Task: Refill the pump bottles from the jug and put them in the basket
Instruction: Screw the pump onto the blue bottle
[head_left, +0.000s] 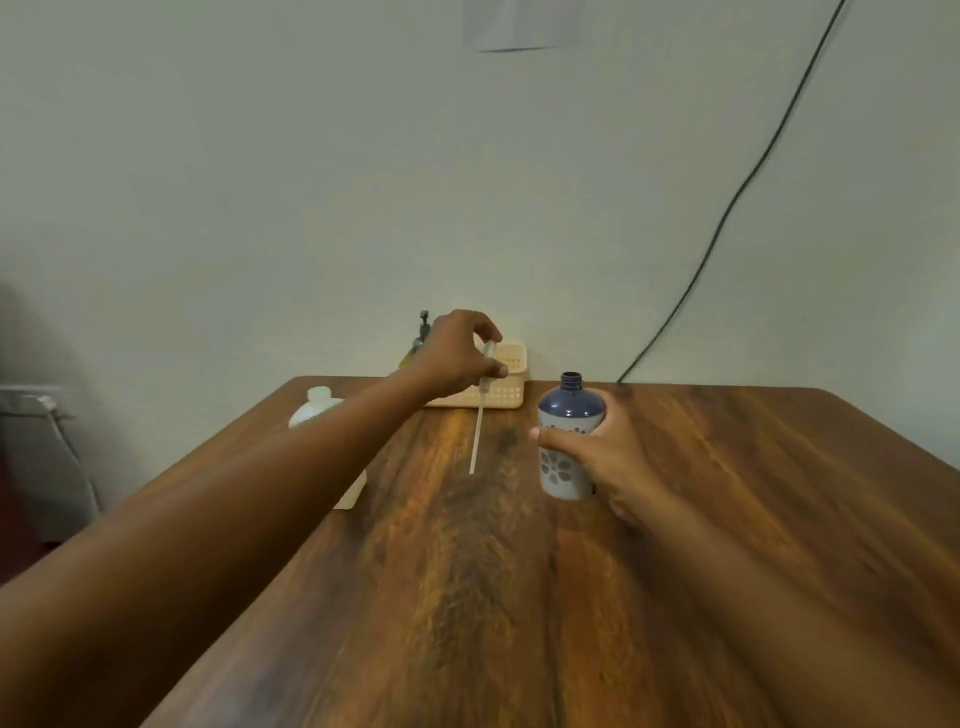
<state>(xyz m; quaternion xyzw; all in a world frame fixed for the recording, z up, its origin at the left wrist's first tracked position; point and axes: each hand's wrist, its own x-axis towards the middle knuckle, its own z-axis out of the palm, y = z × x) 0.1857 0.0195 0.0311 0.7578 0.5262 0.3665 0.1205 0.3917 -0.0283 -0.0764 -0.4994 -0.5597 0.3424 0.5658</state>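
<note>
Centre frame, the right hand (597, 447) clasps an open, light-looking blue floral plastic bottle (569, 436) by its waist; left-hand fingers (493, 332) pinch its thin, probably bendy pump tube (478, 431).

No legible text, brand, number or sign is showing anywhere in this view. The blue pump bottle (570, 436) is carrying only a pale flower pattern on its body, with no wording that can be made out. The white jug (318, 410) is showing a plain, unmarked surface where it is visible. The cream basket (506, 382) is displaying only rows of holes. A pale sheet (519, 26) is hanging on the wall at the top edge, but it is reading as blank at this distance and blur.
</note>
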